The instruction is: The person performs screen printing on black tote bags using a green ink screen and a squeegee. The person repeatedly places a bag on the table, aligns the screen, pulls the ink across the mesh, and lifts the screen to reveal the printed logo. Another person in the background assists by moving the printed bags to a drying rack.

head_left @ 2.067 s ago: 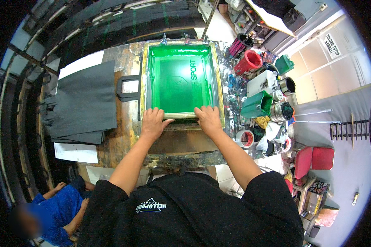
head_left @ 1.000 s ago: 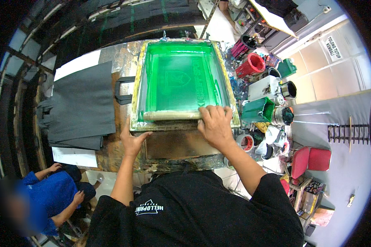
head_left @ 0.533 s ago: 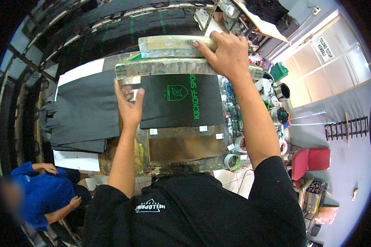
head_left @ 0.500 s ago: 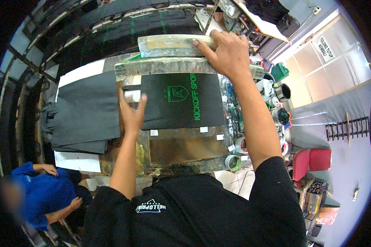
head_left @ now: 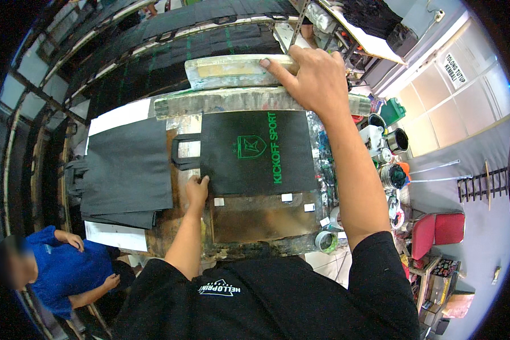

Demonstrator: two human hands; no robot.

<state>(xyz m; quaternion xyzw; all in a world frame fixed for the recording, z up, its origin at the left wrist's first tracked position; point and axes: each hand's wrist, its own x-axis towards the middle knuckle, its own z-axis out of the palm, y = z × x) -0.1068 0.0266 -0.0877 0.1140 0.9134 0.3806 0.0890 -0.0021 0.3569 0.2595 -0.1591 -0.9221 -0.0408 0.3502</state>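
A black fabric bag [head_left: 226, 164] with a green shield emblem and green lettering lies flat on the worktable, its handle [head_left: 176, 153] stretched toward the left. At the bag's near left corner is my left hand [head_left: 196, 195], its fingers closed in a pinch on the edge. My right hand [head_left: 318, 76] is wrapped over a squeegee [head_left: 226, 71], long and pale with paint stains. Just below the squeegee, the worn bar of a screen frame [head_left: 226, 103] spans the far side of the bag; the rest of the frame is hard to make out.
Stacked black bags [head_left: 127, 164] lie at the left over white sheets [head_left: 116, 235]. Paint pots [head_left: 398, 139] and tape rolls [head_left: 326, 242] line the right edge. Dark racks [head_left: 170, 48] stand behind. A person in blue [head_left: 73, 266] sits at lower left; a red chair [head_left: 436, 233] stands right.
My left hand has come away from the handle to the bag's near left corner and closed there. My right hand keeps its grip on the squeegee. The whole view has shifted slightly.
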